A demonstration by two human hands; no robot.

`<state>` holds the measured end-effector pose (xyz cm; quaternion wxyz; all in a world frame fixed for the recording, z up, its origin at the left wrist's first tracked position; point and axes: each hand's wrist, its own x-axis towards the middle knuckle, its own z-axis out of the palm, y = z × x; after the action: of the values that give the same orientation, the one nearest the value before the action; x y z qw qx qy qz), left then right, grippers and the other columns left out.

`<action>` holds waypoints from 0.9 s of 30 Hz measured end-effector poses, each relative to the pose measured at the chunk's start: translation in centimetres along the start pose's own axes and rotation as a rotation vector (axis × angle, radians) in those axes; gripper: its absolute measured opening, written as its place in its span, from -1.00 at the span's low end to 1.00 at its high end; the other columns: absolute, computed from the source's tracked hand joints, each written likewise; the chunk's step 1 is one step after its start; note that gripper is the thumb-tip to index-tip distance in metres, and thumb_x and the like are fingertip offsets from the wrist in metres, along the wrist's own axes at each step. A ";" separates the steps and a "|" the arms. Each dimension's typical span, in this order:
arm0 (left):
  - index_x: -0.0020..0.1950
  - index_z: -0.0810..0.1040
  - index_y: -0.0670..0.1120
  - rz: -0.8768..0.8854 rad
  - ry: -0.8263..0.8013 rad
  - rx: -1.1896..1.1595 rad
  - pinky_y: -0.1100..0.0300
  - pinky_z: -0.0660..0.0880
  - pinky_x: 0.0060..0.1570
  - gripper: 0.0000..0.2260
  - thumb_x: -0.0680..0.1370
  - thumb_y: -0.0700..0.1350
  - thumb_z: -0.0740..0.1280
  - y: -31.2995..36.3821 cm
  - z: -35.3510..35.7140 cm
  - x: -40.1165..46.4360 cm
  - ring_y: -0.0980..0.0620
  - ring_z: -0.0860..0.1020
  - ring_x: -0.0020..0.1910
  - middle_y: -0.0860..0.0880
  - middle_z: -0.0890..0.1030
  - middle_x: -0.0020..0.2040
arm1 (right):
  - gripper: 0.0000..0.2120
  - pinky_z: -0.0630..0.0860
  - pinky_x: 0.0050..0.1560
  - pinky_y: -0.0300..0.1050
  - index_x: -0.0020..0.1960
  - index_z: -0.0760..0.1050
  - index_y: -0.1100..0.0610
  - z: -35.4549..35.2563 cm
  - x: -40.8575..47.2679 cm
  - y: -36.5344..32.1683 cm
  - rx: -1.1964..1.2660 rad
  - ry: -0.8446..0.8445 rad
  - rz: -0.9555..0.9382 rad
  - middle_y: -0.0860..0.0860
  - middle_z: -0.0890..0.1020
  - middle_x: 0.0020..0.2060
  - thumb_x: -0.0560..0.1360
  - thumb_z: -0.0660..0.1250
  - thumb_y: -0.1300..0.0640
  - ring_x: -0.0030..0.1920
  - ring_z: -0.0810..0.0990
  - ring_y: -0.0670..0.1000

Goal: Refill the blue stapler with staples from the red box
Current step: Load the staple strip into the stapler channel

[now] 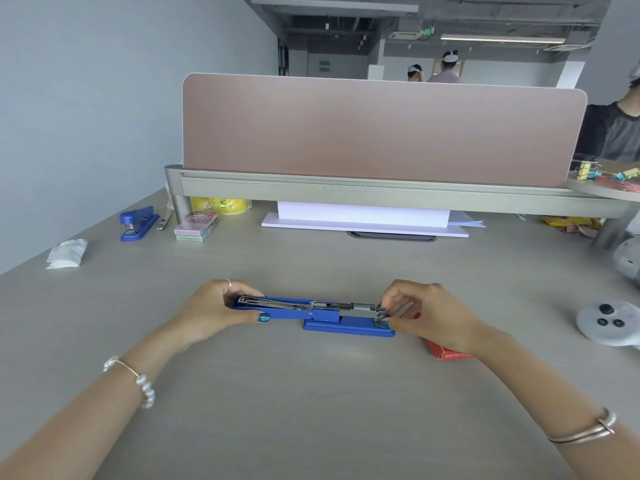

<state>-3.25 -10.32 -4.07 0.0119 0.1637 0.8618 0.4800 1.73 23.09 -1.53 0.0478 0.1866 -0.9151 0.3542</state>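
The blue stapler (329, 318) lies on the desk in front of me, swung fully open so its top arm stretches out to the left. My left hand (214, 311) grips that opened blue top arm, which shows a spring inside. My right hand (426, 315) pinches the front end of the metal staple channel, fingers closed on it. Whether staples sit between the fingertips I cannot tell. The red box (448, 351) rests on the desk just behind my right wrist, mostly hidden by it.
A second blue stapler (138, 223) and stacked small boxes (196, 226) stand at the back left, a crumpled tissue (65, 253) further left. A white controller (609, 323) lies at the right. A pink divider (381, 129) closes the far side; a person sits beyond it on the right.
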 end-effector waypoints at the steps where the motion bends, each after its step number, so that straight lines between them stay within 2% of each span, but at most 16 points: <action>1: -0.13 0.65 0.13 -0.005 0.003 -0.003 0.20 0.49 -0.05 -0.63 0.09 0.14 0.48 0.0 0.0 0.0 0.11 0.63 -0.15 0.10 0.69 -0.14 | -0.81 0.55 -0.13 -0.29 -0.17 0.52 0.01 0.0 0.1 0.0 -0.022 -0.011 -0.008 -0.07 0.65 -0.21 0.34 0.42 0.26 -0.18 0.60 -0.12; 9: -0.13 0.65 0.14 -0.016 0.007 -0.028 0.23 0.50 -0.04 -0.63 0.09 0.14 0.48 -0.2 0.1 -0.1 0.16 0.62 -0.16 0.10 0.70 -0.15 | -0.87 0.48 -0.22 -0.41 -0.18 0.54 0.01 0.0 0.3 -0.1 -0.091 -0.041 -0.033 -0.10 0.65 -0.24 0.36 0.40 0.22 -0.22 0.59 -0.14; 13: -0.14 0.66 0.11 -0.014 0.016 -0.033 0.21 0.50 -0.02 -0.74 0.19 -0.01 0.54 -0.2 0.1 -0.1 0.13 0.63 -0.14 0.08 0.70 -0.14 | -0.85 0.50 -0.20 -0.38 -0.17 0.53 -0.03 0.1 0.4 0.0 -0.147 -0.052 -0.055 -0.12 0.64 -0.23 0.38 0.39 0.21 -0.20 0.57 -0.16; 16: -0.15 0.66 0.13 -0.014 0.019 -0.031 0.26 0.49 -0.05 -0.74 0.18 0.01 0.53 -0.1 0.1 -0.2 0.13 0.62 -0.15 0.09 0.70 -0.14 | -0.91 0.54 -0.16 -0.26 -0.13 0.54 0.01 0.1 0.5 -0.1 -0.247 -0.060 -0.091 -0.07 0.64 -0.21 0.41 0.37 0.18 -0.21 0.56 -0.16; 19: -0.15 0.66 0.10 -0.008 0.017 -0.034 0.22 0.48 -0.05 -0.78 0.25 -0.10 0.54 0.0 0.2 -0.3 0.13 0.60 -0.17 0.05 0.69 -0.14 | -0.93 0.48 -0.20 -0.38 -0.09 0.56 0.07 -0.1 0.6 -0.2 -0.297 -0.073 -0.130 -0.06 0.65 -0.21 0.43 0.36 0.18 -0.28 0.53 -0.28; 22: -0.14 0.66 0.10 -0.009 0.011 -0.034 0.20 0.48 -0.05 -0.72 0.17 0.04 0.52 0.2 0.3 -0.4 0.15 0.60 -0.18 0.06 0.69 -0.15 | -0.95 0.36 -0.24 -0.53 -0.12 0.58 0.11 -0.3 0.8 -0.4 -0.319 -0.071 -0.132 -0.12 0.62 -0.26 0.42 0.37 0.20 -0.30 0.51 -0.38; 24: -0.14 0.66 0.10 -0.014 0.011 -0.041 0.20 0.48 -0.04 -0.65 0.11 0.12 0.48 0.2 0.3 -0.4 0.14 0.61 -0.17 0.05 0.69 -0.14 | -0.96 0.36 -0.23 -0.53 -0.14 0.58 0.13 -0.5 0.9 -0.5 -0.314 -0.080 -0.129 -0.12 0.62 -0.28 0.41 0.38 0.19 -0.31 0.50 -0.39; 27: -0.14 0.66 0.10 -0.019 0.014 -0.056 0.27 0.49 -0.07 -0.63 0.09 0.13 0.48 0.2 0.3 -0.3 0.15 0.61 -0.18 0.07 0.70 -0.15 | -0.97 0.38 -0.23 -0.51 -0.17 0.57 0.10 -0.8 1.2 -0.6 -0.300 -0.113 -0.126 -0.10 0.64 -0.29 0.40 0.40 0.16 -0.32 0.52 -0.36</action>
<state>-2.86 -10.04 -4.14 0.0150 0.1518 0.8495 0.5050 0.78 22.85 -0.34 0.0459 0.2542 -0.9453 0.1991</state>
